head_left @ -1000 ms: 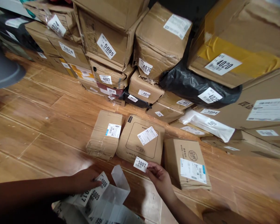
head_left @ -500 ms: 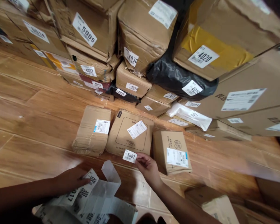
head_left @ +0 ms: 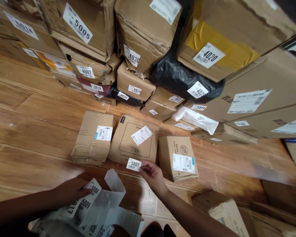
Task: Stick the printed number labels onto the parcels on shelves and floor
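Observation:
My right hand (head_left: 153, 176) pinches a small white label (head_left: 134, 165) printed 5007 by its right edge. The label hangs over the near edge of a flat cardboard box (head_left: 118, 144) that has a printed outline and a shipping label. Lower left, my left hand (head_left: 72, 191) is closed on a strip of number labels (head_left: 88, 199), with 5008 and 5009 readable and backing paper curling off to the right. One cardboard box (head_left: 88, 144) lies left of the flat box. Another box (head_left: 166, 154), carrying a blue-edged shipping label, sits to its right.
Stacked parcels with number labels line the far side, among them a large box (head_left: 143, 26) and a black plastic bag (head_left: 167, 72). A white packet (head_left: 192, 117) lies low in the stack. More boxes (head_left: 212, 200) stand at lower right on the wooden floor (head_left: 39, 131).
The view has shifted slightly, so the boxes and both hands appear a little further left. The right hand still holds the 5007 label and the left the strip.

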